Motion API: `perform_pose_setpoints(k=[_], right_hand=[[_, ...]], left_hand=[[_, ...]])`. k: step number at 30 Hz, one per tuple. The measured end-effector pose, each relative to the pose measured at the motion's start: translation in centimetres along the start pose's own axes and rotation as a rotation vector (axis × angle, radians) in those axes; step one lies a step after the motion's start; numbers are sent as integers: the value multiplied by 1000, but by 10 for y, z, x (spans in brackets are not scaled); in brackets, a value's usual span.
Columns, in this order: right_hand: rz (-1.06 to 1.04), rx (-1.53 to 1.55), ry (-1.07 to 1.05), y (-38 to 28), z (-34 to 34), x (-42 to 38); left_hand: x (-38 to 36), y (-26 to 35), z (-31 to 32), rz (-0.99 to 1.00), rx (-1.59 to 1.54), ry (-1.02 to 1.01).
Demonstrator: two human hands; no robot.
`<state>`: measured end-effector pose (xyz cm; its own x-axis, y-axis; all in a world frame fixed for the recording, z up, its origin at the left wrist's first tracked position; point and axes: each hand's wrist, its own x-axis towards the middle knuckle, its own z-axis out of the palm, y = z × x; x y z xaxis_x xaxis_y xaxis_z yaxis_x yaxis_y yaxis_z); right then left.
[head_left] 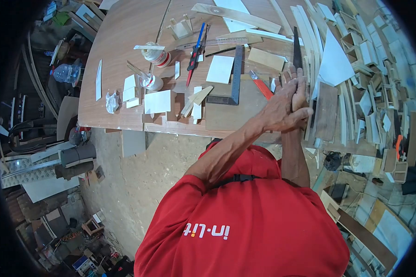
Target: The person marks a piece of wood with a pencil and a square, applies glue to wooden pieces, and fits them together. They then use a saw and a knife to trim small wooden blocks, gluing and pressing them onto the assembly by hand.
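Observation:
My left hand [278,110] and my right hand [301,92] are pressed flat, palm against palm, over the right part of the wooden table [120,41]. The fingers of both lie stretched out side by side, and I see nothing held between them. Just left of the hands lies a red-handled cutter [263,88]. A steel try square [235,76] rests beyond it on a brown board. Right behind the hands stand stacked wooden strips [309,41] and a dark plank [327,111].
On the table are two glue bottles [157,55], a white square panel [220,69], a larger white panel [159,101], a blue and red tool [195,48], a long ruler [212,44] and crumpled paper [112,101]. Small wooden boxes [379,87] crowd the right side. Clutter covers the floor at left.

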<state>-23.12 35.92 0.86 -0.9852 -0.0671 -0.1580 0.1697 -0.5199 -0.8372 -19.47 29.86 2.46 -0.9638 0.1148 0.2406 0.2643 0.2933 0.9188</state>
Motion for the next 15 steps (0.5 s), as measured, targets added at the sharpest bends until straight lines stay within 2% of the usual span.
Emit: perform_pose_setpoints(k=[2,7,10,12,13,15], right_hand=[[-62,-28,-8,-9,6,-6],[-64,-71,0,-23,-10,24],[-55,7,101,-18,-35,57],[-23,23,118,-26,-42,69],[7,39,143,-30,-46,74],[55,114,111,-36,-52,83]], left_hand=[[8,-1,2,-25,-140,-42],[6,4,17,16,-109,42],[8,16,11,20,-102,78],[8,26,-4,-232,-49,-61],[7,22,-4,-235,-45,-55],[7,15,-2,-246,-248,100]])
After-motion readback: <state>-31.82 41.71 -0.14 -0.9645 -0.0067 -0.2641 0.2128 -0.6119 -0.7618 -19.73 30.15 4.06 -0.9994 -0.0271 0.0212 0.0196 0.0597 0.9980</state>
